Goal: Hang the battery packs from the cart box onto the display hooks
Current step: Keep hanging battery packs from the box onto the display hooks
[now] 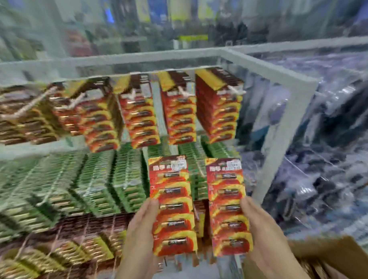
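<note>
I hold two red-and-yellow battery packs upright in front of the display. My left hand (140,230) grips the left battery pack (171,204) by its left edge. My right hand (263,232) grips the right battery pack (228,206) by its right edge. Both packs sit below a row of matching red packs (180,112) hanging on white display hooks (236,89) under a pale shelf rail. The cardboard cart box (333,257) shows at the bottom right, beside my right wrist. The picture is blurred.
Green battery packs (92,180) fill the middle row of hooks, and brown-and-gold packs (57,248) hang lower left and upper left. A pale metal frame (282,119) bounds the display on the right. Dark bagged goods (335,144) fill the section to the right.
</note>
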Demonstrator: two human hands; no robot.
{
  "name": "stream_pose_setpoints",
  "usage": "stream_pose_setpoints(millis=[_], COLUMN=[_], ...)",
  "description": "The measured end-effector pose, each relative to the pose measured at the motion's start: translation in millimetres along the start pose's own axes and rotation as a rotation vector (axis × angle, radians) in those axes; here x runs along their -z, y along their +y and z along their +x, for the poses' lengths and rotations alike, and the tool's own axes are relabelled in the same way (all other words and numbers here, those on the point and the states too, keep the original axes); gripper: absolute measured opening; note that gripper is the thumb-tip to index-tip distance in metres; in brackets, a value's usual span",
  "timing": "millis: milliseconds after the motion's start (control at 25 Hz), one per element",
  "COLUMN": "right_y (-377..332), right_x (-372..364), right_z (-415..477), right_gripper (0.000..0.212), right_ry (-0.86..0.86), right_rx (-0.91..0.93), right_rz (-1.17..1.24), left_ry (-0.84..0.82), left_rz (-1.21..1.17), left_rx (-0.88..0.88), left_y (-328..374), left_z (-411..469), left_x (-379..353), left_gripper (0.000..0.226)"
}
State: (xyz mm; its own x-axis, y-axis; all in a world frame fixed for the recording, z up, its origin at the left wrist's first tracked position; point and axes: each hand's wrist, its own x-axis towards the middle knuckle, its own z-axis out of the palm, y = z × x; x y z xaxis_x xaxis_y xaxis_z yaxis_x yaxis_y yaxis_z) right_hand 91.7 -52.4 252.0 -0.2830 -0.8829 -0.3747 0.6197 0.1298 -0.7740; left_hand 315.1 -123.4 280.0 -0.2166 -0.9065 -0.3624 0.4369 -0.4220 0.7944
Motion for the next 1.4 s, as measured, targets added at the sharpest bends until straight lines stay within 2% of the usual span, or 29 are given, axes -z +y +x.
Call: stream_pose_setpoints(millis=[80, 120, 200, 280, 360, 640, 760, 920, 1200, 1400], right_y=[-0.3, -0.6, -2.9, -5.3, -10.7, -20.8, -24.1, -28.4, -61.5, -79.3], right_x=[-27.9, -40.2, -57.3, -69.4, -78.8, -89.0, -86.4, -80.5, -102.2, -121.7], right_z=[10.5, 13.5, 16.9, 16.7, 13.4, 7.7, 5.0, 4.4, 3.8, 9.8], right_gripper=[0.094, 0.101, 0.091, 0.054, 0.038, 0.043, 0.044, 0.051, 0.025, 0.029], right_ry=[0.011, 0.006, -0.023, -0.073, -0.109, -0.1, -0.094, -0.08, -0.09, -0.056], right_rx=[0.032, 0.066, 0.101, 0.103, 0.101, 0.135, 0.134, 0.153, 0.322, 0.401], right_rz=[-0.066, -0.067, -0.065, -0.06, -0.077, -0.078, -0.088, -0.078, -0.2, -0.251], left_ry=[0.033, 0.045, 0.072, 0.079, 0.052, -0.046, -0.067, -0.059, -0.035, 0.029], left_rz=[0.012, 0.015, 0.025, 0.043, 0.064, 0.165, 0.19, 0.18, 0.264, 0.326], left_rx=[-0.02, -0.035, -0.076, -0.114, -0.173, -0.353, -0.368, -0.351, -0.394, -0.436], left_y=[18.0, 26.5, 40.0, 52.5, 67.1, 114.2, 120.0, 115.2, 124.5, 128.0], left_z=[-1.0, -2.6, -5.9, -7.3, -7.9, 5.3, 16.5, 29.3, 76.9, 106.1], left_x=[11.6, 16.8, 22.0, 23.4, 20.2, -16.0, -23.3, -24.3, -36.0, -37.3], left_gripper=[0.064, 0.065, 0.056, 0.046, 0.038, 0.032, 0.023, 0.024, 0.017, 0.024])
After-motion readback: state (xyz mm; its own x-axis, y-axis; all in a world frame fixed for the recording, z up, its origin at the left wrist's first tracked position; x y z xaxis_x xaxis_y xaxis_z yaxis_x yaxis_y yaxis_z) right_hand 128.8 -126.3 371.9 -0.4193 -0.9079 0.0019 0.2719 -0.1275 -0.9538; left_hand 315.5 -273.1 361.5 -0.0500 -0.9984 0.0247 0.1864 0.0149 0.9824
